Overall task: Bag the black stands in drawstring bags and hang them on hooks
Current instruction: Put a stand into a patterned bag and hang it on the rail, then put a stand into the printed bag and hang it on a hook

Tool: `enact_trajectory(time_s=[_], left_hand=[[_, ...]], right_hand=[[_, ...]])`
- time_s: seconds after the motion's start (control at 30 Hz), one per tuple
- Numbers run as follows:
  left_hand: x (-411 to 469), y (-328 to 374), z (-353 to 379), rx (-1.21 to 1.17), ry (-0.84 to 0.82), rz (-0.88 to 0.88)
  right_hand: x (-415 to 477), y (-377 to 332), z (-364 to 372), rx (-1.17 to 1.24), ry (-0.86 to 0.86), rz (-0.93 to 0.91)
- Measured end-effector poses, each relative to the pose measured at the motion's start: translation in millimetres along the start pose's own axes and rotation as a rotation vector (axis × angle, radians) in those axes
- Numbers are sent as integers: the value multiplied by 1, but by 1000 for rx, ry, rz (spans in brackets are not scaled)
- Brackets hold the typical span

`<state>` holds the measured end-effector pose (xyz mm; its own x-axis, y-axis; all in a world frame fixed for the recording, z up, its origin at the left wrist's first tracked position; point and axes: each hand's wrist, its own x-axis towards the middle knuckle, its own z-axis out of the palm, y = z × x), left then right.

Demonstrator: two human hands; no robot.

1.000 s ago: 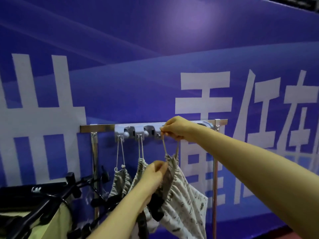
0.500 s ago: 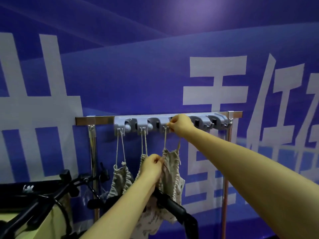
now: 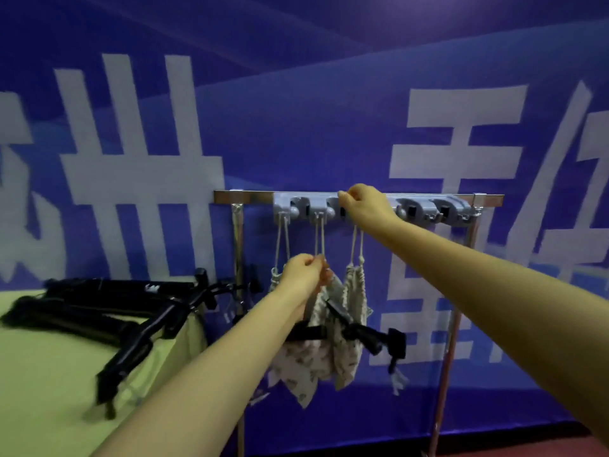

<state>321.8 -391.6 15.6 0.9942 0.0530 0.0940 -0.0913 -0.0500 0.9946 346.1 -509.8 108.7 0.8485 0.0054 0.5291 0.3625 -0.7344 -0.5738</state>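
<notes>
Drawstring (image 3: 319,239) pinched by left hand (image 3: 304,275) fingers | right hand (image 3: 365,204) fingers curled at hook rack (image 3: 415,207), hold unclear

On my remote feed from the head camera: the wearer's two arms, both uncovered as far as the frame carries them. The left forearm (image 3: 211,367) is slim and smooth, narrowing gently to the wrist. The left hand (image 3: 304,272) shows a rounded line of knuckles. The right forearm (image 3: 494,282) looks far thicker at the picture's edge, where the wide lens stretches it, and tapers sharply to the right hand (image 3: 365,201). Both hands are bare. The fingernails are too blurred for me to make out.
</notes>
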Motion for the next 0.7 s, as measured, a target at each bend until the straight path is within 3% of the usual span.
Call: enact_trajectory(time_s=[0.2,0.5,0.7], left_hand=[[-88,16,-105,81,116,41],[-229,-27,-305,314,579,-48],[-267,-54,-375,508,830,-135]], right_hand=[[-66,-86,45,94,-208,-114],[-179,-204,133,84,-703,-288],[-222,-232,184,-41,-962,-367]])
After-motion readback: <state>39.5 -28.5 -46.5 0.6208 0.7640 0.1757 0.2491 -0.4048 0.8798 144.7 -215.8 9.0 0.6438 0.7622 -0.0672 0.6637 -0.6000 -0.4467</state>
